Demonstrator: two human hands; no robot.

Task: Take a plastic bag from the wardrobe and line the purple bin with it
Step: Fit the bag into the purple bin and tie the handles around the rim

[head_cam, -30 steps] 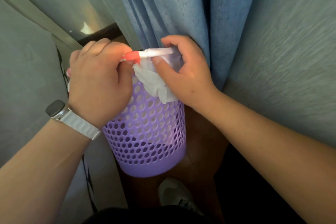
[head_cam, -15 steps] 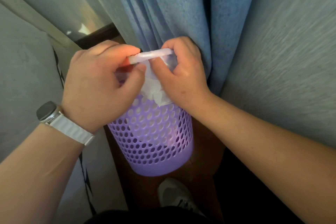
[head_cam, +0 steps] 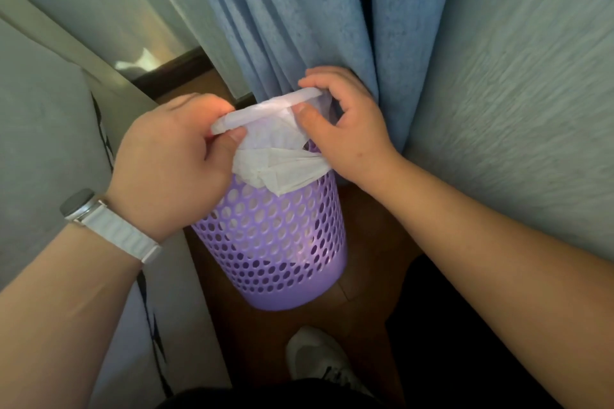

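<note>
A purple perforated bin point(head_cam: 275, 242) stands on the brown wooden floor between a bed and a wall. A white plastic bag point(head_cam: 272, 146) hangs into its mouth and shows through the holes. My left hand point(head_cam: 176, 163) pinches the bag's rolled top edge on the left side. My right hand point(head_cam: 345, 123) pinches the same edge on the right, by the curtain. The edge is stretched taut between the two hands, just above the bin's rim. A crumpled fold of the bag drapes over the bin's front rim.
A blue curtain point(head_cam: 299, 16) hangs right behind the bin. A grey wall point(head_cam: 515, 93) stands close on the right, a grey bed edge point(head_cam: 43, 129) on the left. A white shoe point(head_cam: 319, 362) is on the floor in front of the bin.
My hands have pulled apart, the left moving left and down, the right staying by the curtain. The bag's edge is now stretched wider over the bin's mouth.
</note>
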